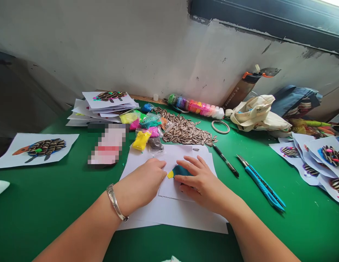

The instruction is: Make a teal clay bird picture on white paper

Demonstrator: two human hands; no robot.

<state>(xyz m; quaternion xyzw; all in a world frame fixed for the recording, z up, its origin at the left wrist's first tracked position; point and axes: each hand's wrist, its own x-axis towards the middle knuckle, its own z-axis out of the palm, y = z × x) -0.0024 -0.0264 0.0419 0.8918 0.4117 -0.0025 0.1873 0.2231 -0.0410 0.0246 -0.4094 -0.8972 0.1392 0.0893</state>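
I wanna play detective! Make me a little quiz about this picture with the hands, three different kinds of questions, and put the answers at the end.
1. True or false: fingers of the right hand are over the flat dark teal shape.

2. Choose one. The blue plastic utility knife lies:
A) beneath the right hand
B) on the teal shape
C) to the right of the slim black pen

3. Fill in the blank: just behind the left hand, the wrist wears a silvery ____.

Key: 1. True. 2. C. 3. Bracelet.
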